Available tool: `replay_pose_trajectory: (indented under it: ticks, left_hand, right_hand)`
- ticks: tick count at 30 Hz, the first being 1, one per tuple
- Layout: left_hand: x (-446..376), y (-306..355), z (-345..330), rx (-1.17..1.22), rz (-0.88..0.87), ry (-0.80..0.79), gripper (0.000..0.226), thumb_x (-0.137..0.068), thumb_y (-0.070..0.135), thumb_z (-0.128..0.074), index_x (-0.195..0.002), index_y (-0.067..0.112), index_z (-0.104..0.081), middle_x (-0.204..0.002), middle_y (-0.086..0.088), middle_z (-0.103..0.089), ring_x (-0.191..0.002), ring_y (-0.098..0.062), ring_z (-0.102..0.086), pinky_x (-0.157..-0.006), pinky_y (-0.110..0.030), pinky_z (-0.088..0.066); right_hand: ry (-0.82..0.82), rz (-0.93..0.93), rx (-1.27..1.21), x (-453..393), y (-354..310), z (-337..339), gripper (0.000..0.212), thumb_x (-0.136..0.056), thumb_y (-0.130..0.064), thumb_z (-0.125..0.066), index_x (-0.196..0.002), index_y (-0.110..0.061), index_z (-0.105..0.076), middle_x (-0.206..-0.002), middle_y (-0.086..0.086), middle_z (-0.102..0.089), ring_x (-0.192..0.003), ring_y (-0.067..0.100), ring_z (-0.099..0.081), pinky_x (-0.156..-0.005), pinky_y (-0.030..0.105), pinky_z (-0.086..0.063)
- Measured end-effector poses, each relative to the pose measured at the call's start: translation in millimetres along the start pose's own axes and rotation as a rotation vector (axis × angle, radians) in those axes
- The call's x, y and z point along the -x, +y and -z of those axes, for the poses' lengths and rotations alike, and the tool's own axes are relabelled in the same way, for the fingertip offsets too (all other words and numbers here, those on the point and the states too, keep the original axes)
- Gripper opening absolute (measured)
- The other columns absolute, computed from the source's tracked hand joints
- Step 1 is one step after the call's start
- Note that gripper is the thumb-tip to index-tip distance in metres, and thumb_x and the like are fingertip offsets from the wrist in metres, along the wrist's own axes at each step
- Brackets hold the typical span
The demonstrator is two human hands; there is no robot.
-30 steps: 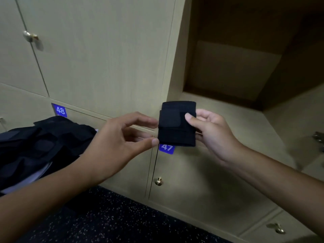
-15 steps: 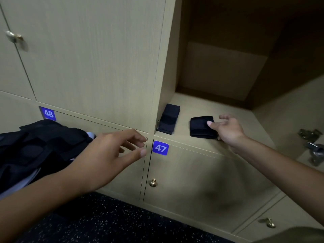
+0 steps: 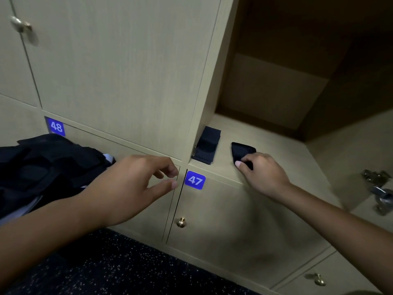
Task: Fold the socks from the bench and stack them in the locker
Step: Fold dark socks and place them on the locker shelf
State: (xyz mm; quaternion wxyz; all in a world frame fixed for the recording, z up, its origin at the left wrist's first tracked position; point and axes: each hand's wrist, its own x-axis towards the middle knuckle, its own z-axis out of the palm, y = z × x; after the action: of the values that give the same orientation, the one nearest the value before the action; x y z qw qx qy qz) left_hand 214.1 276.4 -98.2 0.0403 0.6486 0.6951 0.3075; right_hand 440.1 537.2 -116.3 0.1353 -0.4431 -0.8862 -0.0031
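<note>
Open locker (image 3: 276, 133) holding two folded socks, one (image 3: 207, 145) at its left front corner, right hand (image 3: 262, 173) pinching the other (image 3: 242, 152), partly hidden, left hand (image 3: 136, 186) loosely open, holding nothing, dark sock pile (image 3: 42, 167) cut off at left.

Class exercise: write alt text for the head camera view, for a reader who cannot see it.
A person's right hand pinches a folded dark sock on the floor of an open locker, beside another folded sock by its left wall. The left hand hovers empty before closed door 47, near a dark sock pile.

Matt wood-grain locker (image 3: 265, 145), dark cloth socks (image 3: 207, 145).
</note>
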Motion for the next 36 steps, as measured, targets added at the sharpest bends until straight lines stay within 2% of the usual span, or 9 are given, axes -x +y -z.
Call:
replay_pose_trajectory:
  ticks: [7, 10, 15, 19, 22, 25, 29, 32, 36]
  left_hand:
    - [-2, -8, -3, -0.024, 0.005, 0.011, 0.036, -0.089, 0.068, -0.043, -0.106, 0.043, -0.063, -0.107, 0.034, -0.064, -0.105, 0.012, -0.058, -0.088, -0.023, -0.051]
    - [-4, -13, -6, -0.049, 0.007, 0.006, 0.033, -0.089, 0.068, -0.043, -0.105, 0.044, -0.06, -0.107, 0.035, -0.063, -0.106, 0.012, -0.056, -0.088, -0.021, -0.049]
    - [-6, -22, -10, -0.067, 0.02, 0.004, 0.034, -0.087, 0.07, -0.043, -0.106, 0.046, -0.059, -0.101, 0.039, -0.059, -0.108, 0.017, -0.051, -0.085, -0.011, -0.043]
    - [-6, -30, -13, -0.077, 0.02, -0.014, 0.037, -0.085, 0.073, -0.04, -0.105, 0.049, -0.059, -0.102, 0.04, -0.059, -0.11, 0.021, -0.049, -0.082, -0.004, -0.039]
    - [-6, -34, -15, -0.082, 0.021, -0.017, 0.033, -0.085, 0.072, -0.042, -0.103, 0.05, -0.058, -0.101, 0.04, -0.06, -0.11, 0.022, -0.049, -0.084, -0.005, -0.04]
    - [-7, -41, -17, -0.096, 0.032, -0.015, 0.033, -0.084, 0.071, -0.044, -0.104, 0.049, -0.059, -0.102, 0.039, -0.062, -0.108, 0.022, -0.051, -0.088, -0.01, -0.044]
    - [-8, -48, -19, -0.129, 0.043, -0.011, 0.036, -0.083, 0.075, -0.041, -0.103, 0.051, -0.058, -0.096, 0.045, -0.058, -0.105, 0.023, -0.051, -0.081, -0.01, -0.043]
    - [-8, -52, -19, -0.136, 0.048, -0.009, 0.04, -0.081, 0.078, -0.036, -0.103, 0.052, -0.058, -0.092, 0.044, -0.058, -0.105, 0.023, -0.05, -0.077, -0.009, -0.041]
    - [-9, -56, -17, -0.125, 0.059, -0.02, 0.042, -0.082, 0.077, -0.038, -0.106, 0.05, -0.059, -0.099, 0.04, -0.062, -0.105, 0.022, -0.052, -0.081, -0.008, -0.044]
  right_hand:
    - [-0.046, -0.071, -0.091, -46, 8, -16, 0.049, -0.103, -0.049, -0.045, -0.136, -0.015, -0.06, -0.125, 0.013, -0.066, -0.126, 0.029, -0.051, -0.099, 0.038, -0.045]
    - [-0.099, -0.13, -0.175, -72, 16, -20, 0.052, -0.102, -0.057, -0.041, -0.134, -0.02, -0.06, -0.129, 0.012, -0.063, -0.123, 0.029, -0.054, -0.103, 0.04, -0.044]
    - [-0.142, -0.142, -0.3, -97, 14, -19, 0.064, -0.103, -0.063, -0.023, -0.115, -0.02, -0.069, -0.12, 0.011, -0.066, -0.122, 0.033, -0.052, -0.105, 0.046, -0.04]
    - [-0.18, -0.194, -0.426, -115, 11, -21, 0.078, -0.101, -0.069, -0.011, -0.141, -0.021, -0.058, -0.149, 0.01, -0.051, -0.144, 0.029, -0.037, -0.12, 0.044, -0.026]
    - [-0.201, -0.23, -0.497, -128, 9, -25, 0.091, -0.092, -0.079, -0.004, -0.143, -0.025, -0.057, -0.156, 0.008, -0.044, -0.146, 0.026, -0.035, -0.123, 0.043, -0.021]
    - [-0.227, -0.251, -0.524, -138, 5, -26, 0.1, -0.084, -0.086, 0.002, -0.14, -0.031, -0.059, -0.158, 0.008, -0.039, -0.146, 0.026, -0.035, -0.121, 0.041, -0.018]
    - [-0.254, -0.212, -0.59, -146, -2, -25, 0.1, -0.087, -0.082, 0.003, -0.137, -0.026, -0.062, -0.155, 0.003, -0.044, -0.144, 0.022, -0.037, -0.106, 0.03, -0.019]
    - [-0.257, -0.185, -0.645, -149, -6, -27, 0.103, -0.084, -0.085, 0.004, -0.135, -0.028, -0.064, -0.156, 0.0, -0.045, -0.146, 0.019, -0.034, -0.107, 0.03, -0.016]
    - [-0.286, -0.168, -0.688, -147, -15, -24, 0.106, -0.079, -0.088, 0.004, -0.137, -0.029, -0.062, -0.158, -0.002, -0.042, -0.149, 0.016, -0.03, -0.105, 0.03, -0.014]
